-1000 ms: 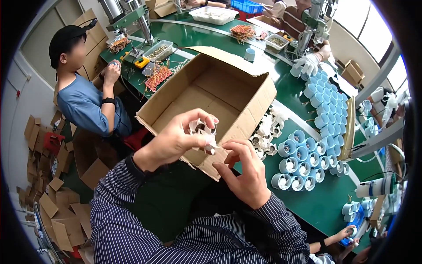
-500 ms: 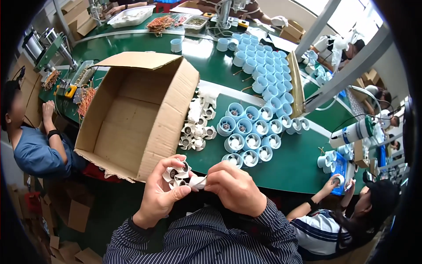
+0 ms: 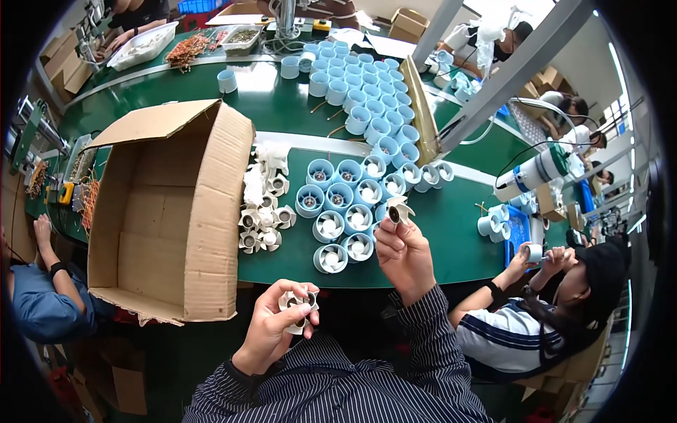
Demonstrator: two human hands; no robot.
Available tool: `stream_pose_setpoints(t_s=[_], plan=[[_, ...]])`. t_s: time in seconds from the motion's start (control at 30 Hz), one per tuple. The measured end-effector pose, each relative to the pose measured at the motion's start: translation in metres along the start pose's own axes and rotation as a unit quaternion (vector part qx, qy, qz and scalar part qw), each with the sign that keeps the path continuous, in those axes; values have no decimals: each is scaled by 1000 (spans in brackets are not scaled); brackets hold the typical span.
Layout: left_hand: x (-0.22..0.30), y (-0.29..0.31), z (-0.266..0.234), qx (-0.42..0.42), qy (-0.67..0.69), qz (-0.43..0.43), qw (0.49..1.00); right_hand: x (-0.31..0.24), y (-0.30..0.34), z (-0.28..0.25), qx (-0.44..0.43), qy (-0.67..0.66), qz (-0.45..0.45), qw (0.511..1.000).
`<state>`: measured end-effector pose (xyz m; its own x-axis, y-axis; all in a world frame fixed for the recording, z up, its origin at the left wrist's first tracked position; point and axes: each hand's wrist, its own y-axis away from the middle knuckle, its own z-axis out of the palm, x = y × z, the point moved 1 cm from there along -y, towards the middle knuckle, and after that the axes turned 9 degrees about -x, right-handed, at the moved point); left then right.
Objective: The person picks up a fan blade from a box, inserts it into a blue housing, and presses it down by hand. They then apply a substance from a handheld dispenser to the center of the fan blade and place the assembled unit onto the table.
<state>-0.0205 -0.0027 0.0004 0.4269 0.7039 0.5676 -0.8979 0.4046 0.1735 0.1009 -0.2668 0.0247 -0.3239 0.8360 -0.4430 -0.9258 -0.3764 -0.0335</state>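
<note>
My left hand (image 3: 271, 326) is closed around a few small white fan impellers (image 3: 299, 302), low in front of my shirt. Farther right and higher, my right hand (image 3: 407, 259) pinches a single white fan impeller (image 3: 400, 209) in its fingertips. This impeller is held over the near right side of a group of light blue round housings (image 3: 330, 225) on the green table. White blades show inside many of these housings; a few at the group's left, such as one housing (image 3: 309, 201), show a bare motor core. A pile of loose white impellers (image 3: 268, 220) lies left of them.
A large open cardboard box (image 3: 211, 233) stands left of the pile. Many more blue housings (image 3: 356, 118) fill the table beyond, beside a cardboard strip (image 3: 417, 116). A grey post (image 3: 493, 77) rises at right. Co-workers sit at both sides; the right one holds a blue housing (image 3: 533, 253).
My right hand has moved away from my left, up and to the right, carrying one impeller. The left keeps the others. The whole view has swung to the right.
</note>
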Motion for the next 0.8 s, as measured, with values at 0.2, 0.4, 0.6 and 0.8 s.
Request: stream_pose_setpoints(t_s=[0.2,0.4,0.6,0.8], plan=[[13,7,5,0,-35,-35,999,-16,-28,8,67,377,4,924],[25,95,-19,-2,-100,-126,987,-28,-68,6,44,717,-23,696],[17,127,-40,125,-37,52,990,-18,-99,-6,-14,837,-41,545],[3,124,-38,176,-29,139,974,-18,-107,-13,-32,846,-1,532]])
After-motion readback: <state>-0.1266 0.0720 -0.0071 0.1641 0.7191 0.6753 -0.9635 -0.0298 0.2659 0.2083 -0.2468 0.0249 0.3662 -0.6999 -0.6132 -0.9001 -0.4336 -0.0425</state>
